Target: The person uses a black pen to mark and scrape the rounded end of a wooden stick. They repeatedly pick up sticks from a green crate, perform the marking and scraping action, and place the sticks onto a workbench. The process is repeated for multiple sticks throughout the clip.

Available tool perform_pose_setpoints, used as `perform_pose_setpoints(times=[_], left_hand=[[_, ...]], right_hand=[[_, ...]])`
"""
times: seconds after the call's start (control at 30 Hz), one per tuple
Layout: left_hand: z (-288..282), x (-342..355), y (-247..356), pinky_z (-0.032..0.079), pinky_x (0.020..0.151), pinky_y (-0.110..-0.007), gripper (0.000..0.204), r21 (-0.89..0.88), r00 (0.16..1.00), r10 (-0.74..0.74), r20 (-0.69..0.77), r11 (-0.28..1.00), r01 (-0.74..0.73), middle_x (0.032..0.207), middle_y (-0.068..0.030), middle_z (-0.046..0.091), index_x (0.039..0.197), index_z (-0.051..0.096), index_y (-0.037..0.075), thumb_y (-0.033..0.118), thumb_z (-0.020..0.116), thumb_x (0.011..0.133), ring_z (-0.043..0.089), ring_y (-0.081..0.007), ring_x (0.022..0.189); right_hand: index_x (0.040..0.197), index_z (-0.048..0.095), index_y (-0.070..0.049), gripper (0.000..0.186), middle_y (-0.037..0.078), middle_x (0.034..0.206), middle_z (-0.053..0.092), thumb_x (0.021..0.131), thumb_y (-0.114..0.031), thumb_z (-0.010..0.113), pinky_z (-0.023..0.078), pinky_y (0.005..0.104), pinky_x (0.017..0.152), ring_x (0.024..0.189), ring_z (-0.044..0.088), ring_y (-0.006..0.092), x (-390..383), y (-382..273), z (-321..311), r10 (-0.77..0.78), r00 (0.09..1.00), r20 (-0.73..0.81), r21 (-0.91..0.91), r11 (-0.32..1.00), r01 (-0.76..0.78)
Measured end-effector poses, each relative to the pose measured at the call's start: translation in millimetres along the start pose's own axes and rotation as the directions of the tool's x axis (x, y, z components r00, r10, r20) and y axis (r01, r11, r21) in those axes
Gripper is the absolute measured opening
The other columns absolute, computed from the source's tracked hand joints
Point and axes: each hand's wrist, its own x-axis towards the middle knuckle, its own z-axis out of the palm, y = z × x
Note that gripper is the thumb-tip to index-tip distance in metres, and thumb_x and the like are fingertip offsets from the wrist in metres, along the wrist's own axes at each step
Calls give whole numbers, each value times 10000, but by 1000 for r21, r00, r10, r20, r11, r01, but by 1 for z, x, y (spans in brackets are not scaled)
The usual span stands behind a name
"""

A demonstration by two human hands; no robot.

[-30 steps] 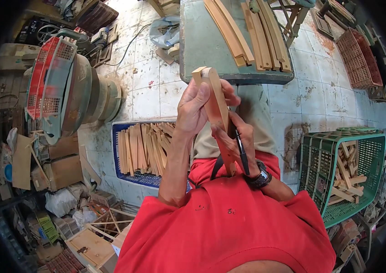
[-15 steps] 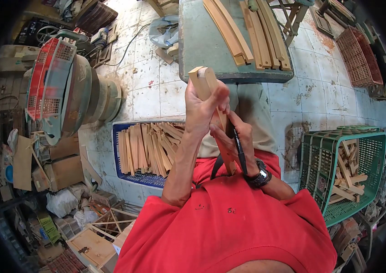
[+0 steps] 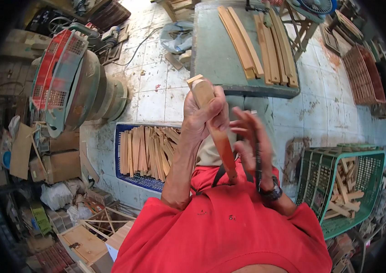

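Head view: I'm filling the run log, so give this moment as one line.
left hand: grips wood strip | right hand: holds pen beside strip | blue crate below

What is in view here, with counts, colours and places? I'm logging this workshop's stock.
curved wooden slat: one, tan, gripped upright in the left hand
thin dark pen-like tool: one, at the right hand
blue plastic tray: one, on the floor left, holding wooden slats
green plastic crate: one, right, holding wood offcuts
grey-green worktable: one, ahead, bearing long curved slats
red-guarded floor fan: one, left
left hand: fingers closed around the slat
right hand: beside the slat, wristwatch below
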Motion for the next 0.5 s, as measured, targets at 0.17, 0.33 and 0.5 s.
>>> perform_pose_setpoints(times=[0.17, 0.33, 0.5], left_hand=[[0, -2, 7, 415, 380, -294, 357, -108, 990, -6, 140, 994, 21, 709, -60, 456, 1001, 379, 97, 94, 713, 874, 478, -141, 452], [13, -7, 2, 424, 387, -286, 398, -94, 993, -114, 11, 989, 114, 730, -54, 492, 1040, 404, 84, 115, 750, 847, 482, -133, 459], [10, -12, 1, 439, 404, -286, 443, -147, 988, -150, 45, 977, 155, 827, -56, 530, 1149, 431, 53, 113, 750, 847, 487, -121, 477]], right_hand=[[1388, 441, 9, 506, 166, 1151, 663, 976, -252, 578, 509, 320, 824, 892, 652, 215, 37, -39, -23, -116, 992, -51, 14, 993, 117], [1020, 692, 55, 207, 105, 838, 668, 921, -121, 645, 478, 273, 698, 773, 621, 163, 85, -52, -22, -307, 950, 64, 23, 952, 306], [930, 690, 32, 97, 42, 831, 673, 922, -59, 657, 490, 204, 637, 744, 640, 91, 97, -45, -5, -117, 993, 33, 30, 993, 116]])
